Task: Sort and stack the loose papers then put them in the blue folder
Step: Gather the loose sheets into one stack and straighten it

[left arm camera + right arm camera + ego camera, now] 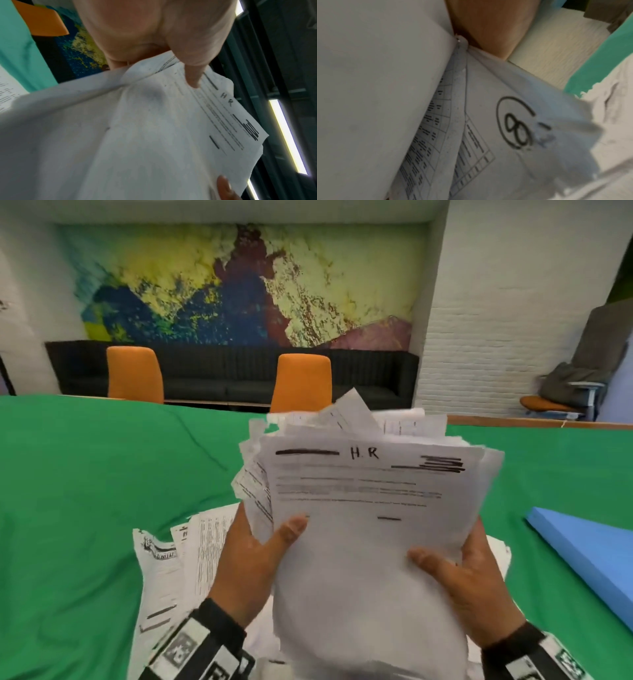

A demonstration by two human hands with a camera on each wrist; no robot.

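While a thick, uneven bundle of papers is held upright in front of the person, the gathering looks only partly done: its top edges stick out at odd angles, so squaring is still to come. The left hand grips the bundle's left edge, thumb pressed on the front sheet marked "H.R" and fingers curled behind; the right hand grips the right edge the same way, thumb on the front. From the right wrist view, sheets within the bundle splay apart, one bearing a circled 8, which suggests the order is not settled either.

More loose sheets lie on the green-covered bench below and to the left of the hands, not yet collected. The blue folder lies closed on the bench to the right, apart from the papers. By my reading, what remains is picking up the rest, sorting, tapping the stack even, opening the folder and sliding the stack in
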